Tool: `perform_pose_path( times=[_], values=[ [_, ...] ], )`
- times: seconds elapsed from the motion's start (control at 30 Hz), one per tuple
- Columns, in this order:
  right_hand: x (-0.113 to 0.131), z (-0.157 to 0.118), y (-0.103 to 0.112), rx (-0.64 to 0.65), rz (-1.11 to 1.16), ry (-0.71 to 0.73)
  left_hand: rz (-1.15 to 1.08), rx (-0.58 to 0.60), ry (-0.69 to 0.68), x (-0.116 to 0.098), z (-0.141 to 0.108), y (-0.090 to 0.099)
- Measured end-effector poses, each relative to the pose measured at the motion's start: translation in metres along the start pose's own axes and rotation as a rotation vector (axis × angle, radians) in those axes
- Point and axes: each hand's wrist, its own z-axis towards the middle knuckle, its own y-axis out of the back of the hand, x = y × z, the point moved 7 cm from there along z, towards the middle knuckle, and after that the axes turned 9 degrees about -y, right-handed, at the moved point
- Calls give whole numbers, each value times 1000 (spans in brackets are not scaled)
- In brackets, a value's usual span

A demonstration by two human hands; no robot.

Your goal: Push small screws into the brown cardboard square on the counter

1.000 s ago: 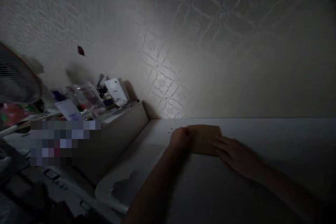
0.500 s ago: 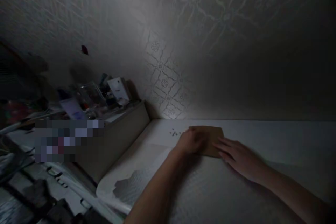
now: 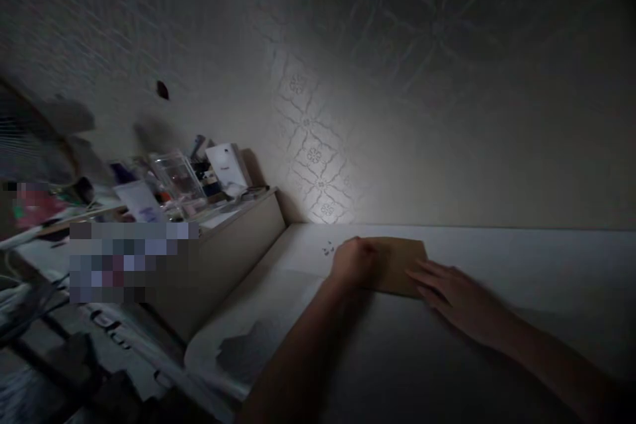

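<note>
Pressing down on a brown paper piece (image 3: pixel 397 265), both hands worked at the far edge of a white table (image 3: pixel 497 258) by the patterned wall. The left hand (image 3: pixel 354 264) was curled into a loose fist on the paper's left end; the right hand (image 3: pixel 454 291) lay flat, fingers spread on its right corner. The paper looked already folded flat, with creasing seemingly under way, though how much remained could not be judged. No writing was legible; the white box (image 3: pixel 226 167) on the cluttered shelf (image 3: pixel 233 212) bore only a blurred mark.
</note>
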Motion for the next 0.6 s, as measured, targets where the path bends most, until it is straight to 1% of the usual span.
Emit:
perform_pose_path(
  times=[0.1,0.17,0.27,0.33,0.43,0.5,0.57,0.6],
  values=[
    [0,1,0,1,6,2,106,-65,155,22,-4,13],
    [-1,1,0,7,5,-2,164,-87,230,35,-6,16],
    [-2,0,-2,32,-1,-13,199,-65,290,49,-6,12],
    [-2,-1,-4,36,3,-20,201,-48,306,54,-6,8],
    [-3,0,-3,6,22,-8,198,-63,300,54,-5,7],
    [-10,2,2,-31,21,2,175,-94,271,49,-7,8],
    [-29,3,16,-95,-7,-35,125,-125,207,40,-10,9],
    [-43,2,27,-142,-33,-77,95,-126,156,33,-11,7]
  ],
)
